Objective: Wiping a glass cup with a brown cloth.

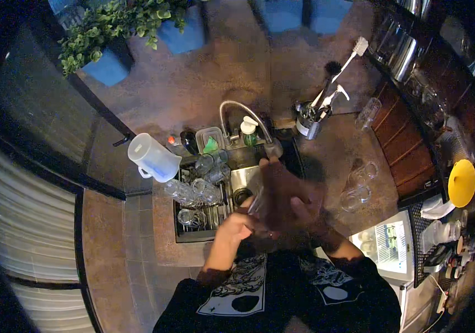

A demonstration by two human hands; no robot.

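Over the front of the sink (241, 175), my left hand (237, 224) is curled around what looks like a clear glass (256, 205), mostly covered by my hands. My right hand (291, 191) is dark and motion-blurred beside it, with fingers reaching toward the faucet head (273, 148). Whether the right hand grips anything is hidden. The faucet's flexible hose (243, 104) arches over the sink from behind. Left of my hands, several clear glass mugs (208, 191) rest on a drying rack (216, 214).
A translucent pitcher (154, 158) is left of the rack. Behind the sink are a green soap bottle (249, 132) and a plastic container (210, 140). A metal holder (307, 125) with brushes stands at right, near clear glasses (356, 197). A lit fridge (387, 241) is lower right.
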